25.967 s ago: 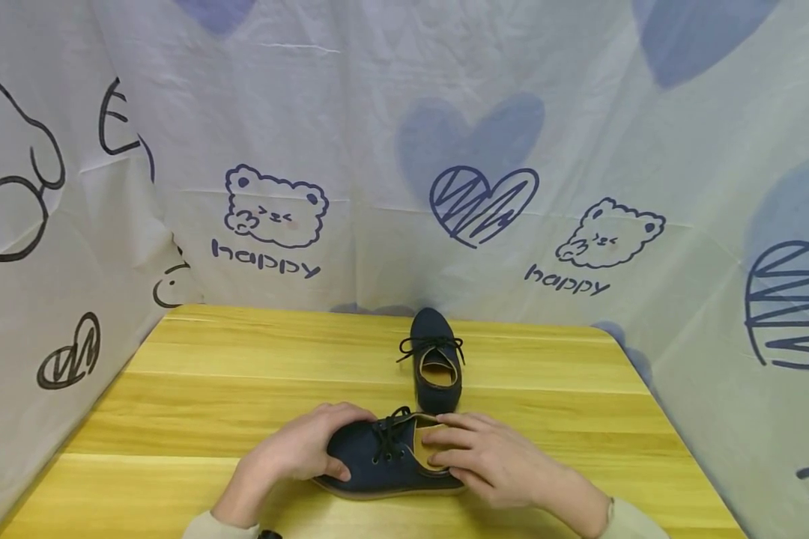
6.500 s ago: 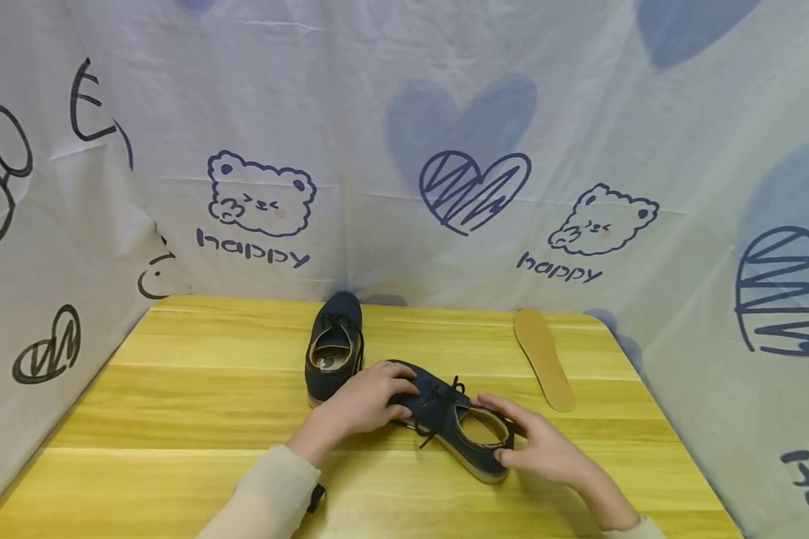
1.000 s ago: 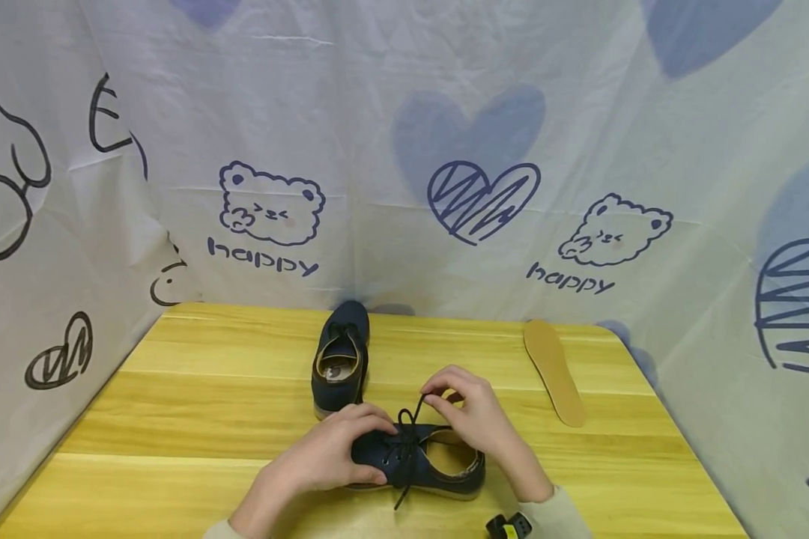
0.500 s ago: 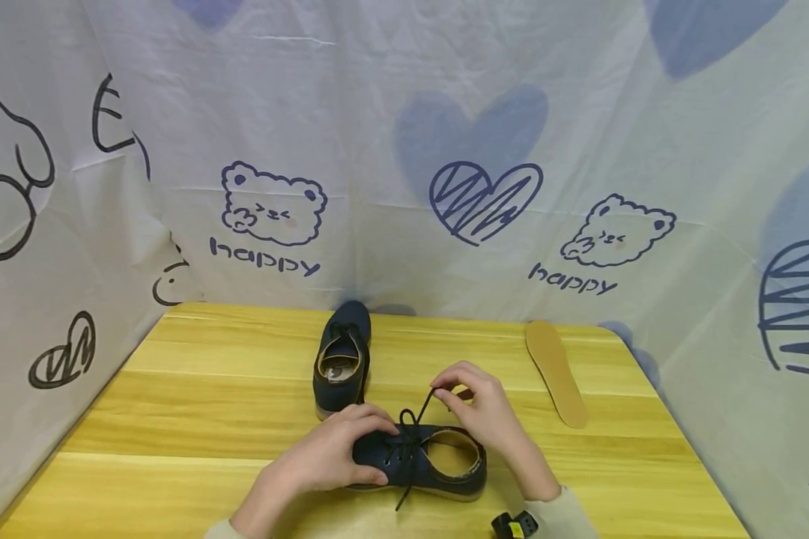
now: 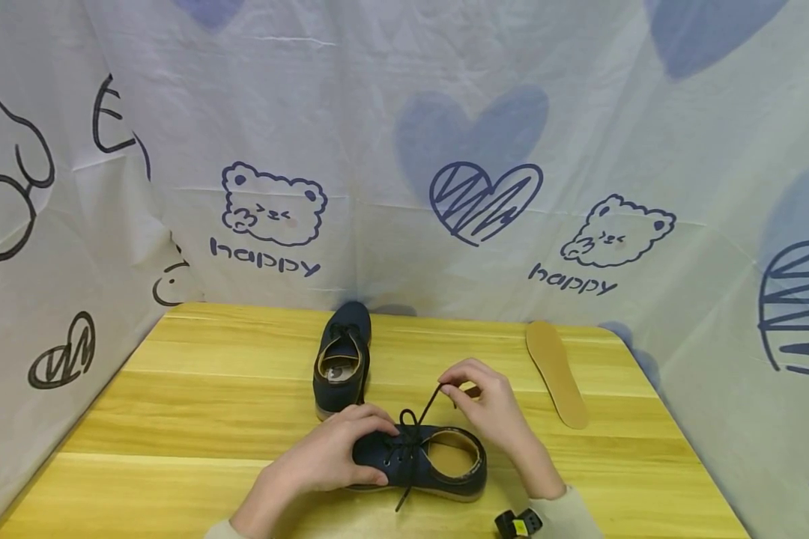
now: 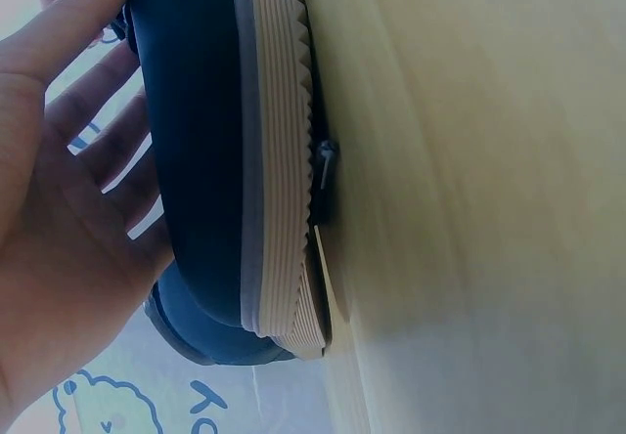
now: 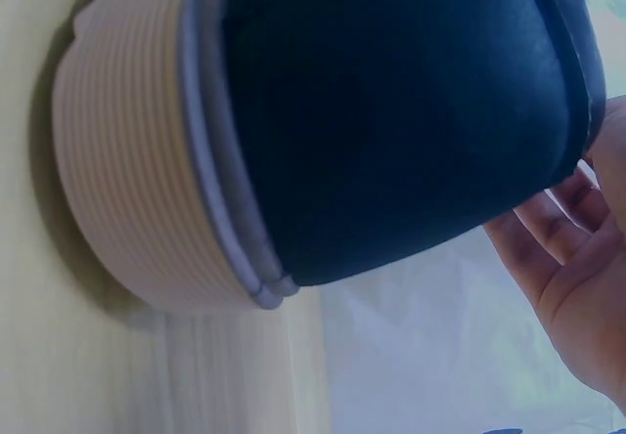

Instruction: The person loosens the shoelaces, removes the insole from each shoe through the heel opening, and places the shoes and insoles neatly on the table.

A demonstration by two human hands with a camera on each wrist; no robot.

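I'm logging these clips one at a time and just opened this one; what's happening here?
A person is handling a dark blue shoe on a wood-grain table. The left grip holds it around the toe, while the right grip pinches one end of its black lace, stretched straight from the shoe. A lace loop stands up beside that strand. A second shoe sits beyond, toe pointing away, and a tan insole lies apart at the far right.

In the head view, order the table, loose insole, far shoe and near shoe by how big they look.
Table
Near shoe
Far shoe
Loose insole
Closeness to the camera enlarges the near shoe; true shoe sizes are unsure.
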